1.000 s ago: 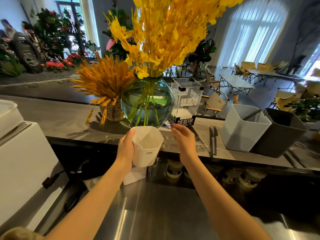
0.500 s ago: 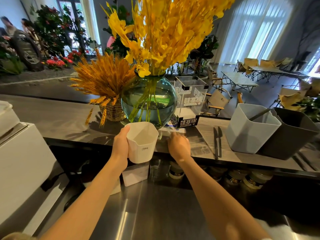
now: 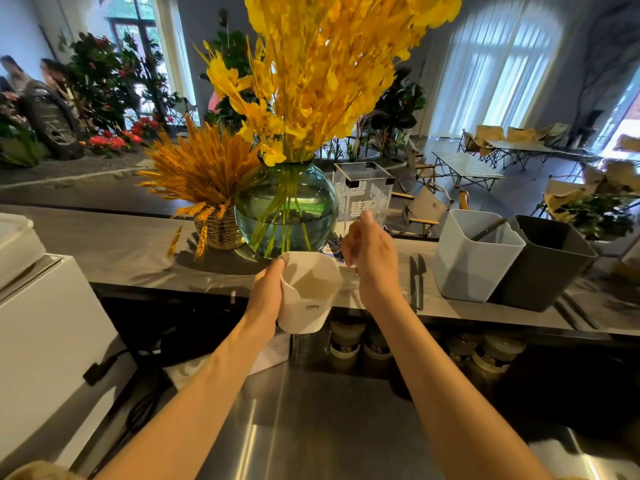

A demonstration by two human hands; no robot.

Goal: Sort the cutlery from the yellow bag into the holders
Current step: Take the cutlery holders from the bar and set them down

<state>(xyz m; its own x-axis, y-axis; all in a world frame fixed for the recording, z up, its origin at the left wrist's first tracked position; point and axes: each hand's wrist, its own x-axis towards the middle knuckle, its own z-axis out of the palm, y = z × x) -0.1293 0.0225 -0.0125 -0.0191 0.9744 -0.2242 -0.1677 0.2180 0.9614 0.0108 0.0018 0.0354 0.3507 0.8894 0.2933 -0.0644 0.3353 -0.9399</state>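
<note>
White plastic holder (image 3: 306,296): a faceted cup held at the near edge of the grey counter (image 3: 114,251), just in front of the vase; its mouth faces the camera and its inside shows nothing.
Left hand (image 3: 266,294): wrapped round the holder's left side, thumb on the rim, fingers curled behind it.
Right hand (image 3: 372,261): raised just right of the holder, above the counter. Its fingers are drawn together at the top, and something pale and blurred shows at the fingertips; I cannot tell whether they pinch anything.
Loose cutlery (image 3: 415,282): two dark, slim pieces lying side by side on the counter, right of the right hand and just left of the pale holder.
Pale grey holder (image 3: 474,258): a square tub standing on the counter to the right, with one dark utensil handle (image 3: 490,228) leaning inside it.
Dark grey holder (image 3: 547,261): a tub of the same shape, touching the pale one on its right side.
Glass vase (image 3: 285,209): a round green-tinted bowl behind the white holder, with green stems in water and a tall spray of yellow flowers (image 3: 332,64) above.
Wheat bundle (image 3: 204,174): orange ears in a small woven basket, left of the vase.
Clear sign stand (image 3: 362,192): an acrylic box with white lettering, behind the right hand.
Steel worktop (image 3: 311,427): the lower surface under both forearms.
White appliance (image 3: 41,327): at the left edge.
</note>
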